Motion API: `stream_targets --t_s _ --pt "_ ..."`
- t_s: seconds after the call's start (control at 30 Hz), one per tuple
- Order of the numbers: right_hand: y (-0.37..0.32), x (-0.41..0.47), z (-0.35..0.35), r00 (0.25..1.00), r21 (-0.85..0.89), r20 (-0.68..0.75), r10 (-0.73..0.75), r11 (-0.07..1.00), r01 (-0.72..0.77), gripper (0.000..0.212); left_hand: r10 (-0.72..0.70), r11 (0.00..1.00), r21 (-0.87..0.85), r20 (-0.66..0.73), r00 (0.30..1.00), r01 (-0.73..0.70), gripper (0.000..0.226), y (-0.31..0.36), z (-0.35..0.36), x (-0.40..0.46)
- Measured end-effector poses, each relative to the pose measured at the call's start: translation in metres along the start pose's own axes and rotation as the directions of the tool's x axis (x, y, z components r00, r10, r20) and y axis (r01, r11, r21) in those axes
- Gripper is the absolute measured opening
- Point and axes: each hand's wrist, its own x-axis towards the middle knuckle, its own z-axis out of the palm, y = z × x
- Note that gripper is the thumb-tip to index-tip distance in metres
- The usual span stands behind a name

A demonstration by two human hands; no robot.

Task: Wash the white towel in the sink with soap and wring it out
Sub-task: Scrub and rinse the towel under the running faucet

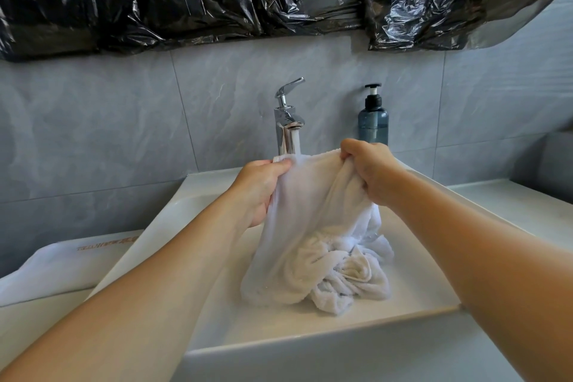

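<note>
While water runs, left hand (pixel 259 186) and right hand (pixel 370 172) — each grip clenching towel (pixel 310 226) top edge — bunched in sink (pixel 356 324).

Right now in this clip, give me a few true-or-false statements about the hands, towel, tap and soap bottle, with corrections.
1. Both hands grip the white towel by its upper edge. True: left hand, right hand.
2. The tap is off. False: water runs from its spout onto the towel.
3. The towel hangs wholly clear of the sink. False: its lower part lies bunched in the basin.
4. The soap bottle stands upright behind the right hand. True.
</note>
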Motion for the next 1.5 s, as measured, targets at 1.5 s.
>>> stream_targets --t_s 1.5 --pt "0.0078 -0.0013 0.0042 0.995 -0.161 0.049 -0.088 0.982 0.095 0.011 -0.028 0.998 0.061 0.005 1.0 0.027 0.018 -0.0029 -0.0049 0.0025"
